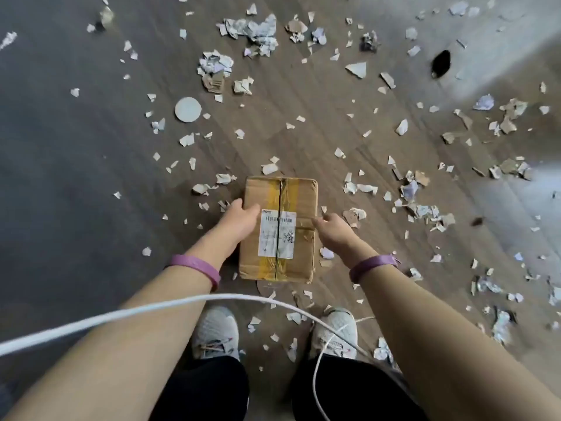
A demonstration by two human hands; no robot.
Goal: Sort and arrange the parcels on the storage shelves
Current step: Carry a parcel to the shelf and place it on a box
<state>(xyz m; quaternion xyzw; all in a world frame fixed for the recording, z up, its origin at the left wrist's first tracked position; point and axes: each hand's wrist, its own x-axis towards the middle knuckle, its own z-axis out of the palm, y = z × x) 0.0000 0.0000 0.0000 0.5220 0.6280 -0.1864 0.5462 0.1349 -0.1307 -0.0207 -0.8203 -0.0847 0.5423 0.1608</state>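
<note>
Bending over the parcel (291, 196) down on the scrap-littered floor (91, 153), curling the left hand (239, 215) round its left edge, bringing the right hand (331, 227) against the right edge, can't tell if gripping. Probably risking a lopsided lift and drop, or snagging that white cable (121, 317).

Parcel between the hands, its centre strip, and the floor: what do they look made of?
The parcel looks like brown cardboard, matte, with creased, dented corners. Its strip seems to be glossy yellowish plastic tape, wrinkled along the seam. The floor shows wood grain and plank joints with a low sheen: possibly laminate or vinyl, hard to tell.
</note>
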